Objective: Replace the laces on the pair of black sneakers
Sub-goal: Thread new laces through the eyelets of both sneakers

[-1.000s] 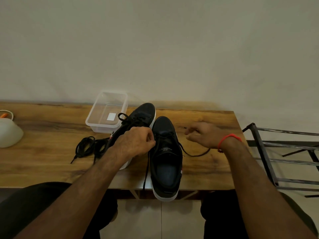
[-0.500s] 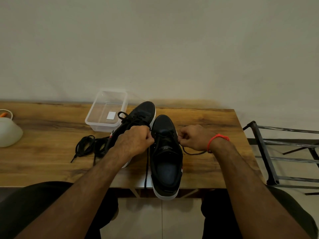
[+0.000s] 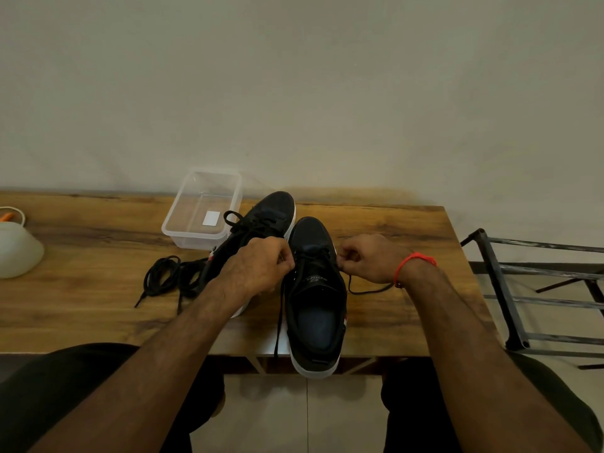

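Black lace (image 3: 278,322) | pinched by left hand (image 3: 258,268) fingers; right hand (image 3: 369,258) fingers pinch its other end | right sneaker (image 3: 315,295) between both fingers

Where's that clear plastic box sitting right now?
In the head view, the clear plastic box stands on the wooden table, left of centre near the wall, right beside the toe of the left sneaker.

wooden table (image 3: 376,223) | sneakers (image 3: 315,289) | loose laces (image 3: 163,277) | clear tub (image 3: 202,210) | white bowl (image 3: 16,253)
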{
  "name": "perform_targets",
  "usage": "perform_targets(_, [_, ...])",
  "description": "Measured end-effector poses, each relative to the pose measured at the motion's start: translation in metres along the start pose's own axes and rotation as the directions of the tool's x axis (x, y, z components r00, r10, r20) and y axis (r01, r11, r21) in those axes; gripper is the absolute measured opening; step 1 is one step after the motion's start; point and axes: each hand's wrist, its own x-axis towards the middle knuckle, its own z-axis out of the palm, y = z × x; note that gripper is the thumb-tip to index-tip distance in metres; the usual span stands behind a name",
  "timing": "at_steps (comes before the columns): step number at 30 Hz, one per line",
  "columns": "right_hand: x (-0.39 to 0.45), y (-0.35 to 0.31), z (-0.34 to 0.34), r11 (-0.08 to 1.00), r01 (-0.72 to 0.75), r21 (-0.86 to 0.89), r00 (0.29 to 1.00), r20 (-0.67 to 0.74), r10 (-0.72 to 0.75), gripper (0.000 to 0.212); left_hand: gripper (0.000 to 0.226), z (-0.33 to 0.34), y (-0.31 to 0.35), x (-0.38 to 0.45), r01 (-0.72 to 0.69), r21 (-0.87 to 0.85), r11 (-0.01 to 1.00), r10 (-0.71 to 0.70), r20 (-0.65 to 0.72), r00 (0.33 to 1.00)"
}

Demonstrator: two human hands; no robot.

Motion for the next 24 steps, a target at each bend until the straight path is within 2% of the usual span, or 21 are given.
perform_targets(3, [-0.003,0.004,-0.005,0.999,-0.041,0.01,0.999,0.031,0.041,0.012,0.011,-0.003,-0.002,0.001,0.039,0.04,0.998,-0.038,-0.041,0.998])
perform_targets(6, [-0.005,0.008,-0.008,0.997,-0.074,0.004,0.997,0.034,0.073,0.011,0.009,-0.003,-0.002,-0.001,0.038,0.037,0.999,-0.037,-0.025,0.999])
perform_targets(10, [-0.002,0.004,-0.002,0.999,-0.042,0.033,0.999,0.029,0.041,0.007,0.009,0.001,0.001,-0.001,-0.008,-0.02,1.0,0.009,0.03,1.0])
perform_targets(15, [-0.001,-0.001,-0.001,1.0,-0.008,0.001,1.0,-0.013,0.008,0.007,0.009,0.001,0.0,0.0,0.0,-0.002,1.0,0.0,0.027,1.0])
perform_targets(18, [-0.004,-0.002,-0.006,0.999,-0.03,0.041,0.997,-0.077,0.033,0.01,0.011,-0.002,-0.002,-0.001,0.039,-0.026,0.999,-0.039,0.025,0.999])
perform_targets(24, [-0.007,-0.005,-0.006,0.988,-0.068,0.136,0.996,-0.049,0.075,0.01,0.01,-0.004,-0.004,0.003,0.025,-0.02,0.999,-0.025,-0.01,1.0])
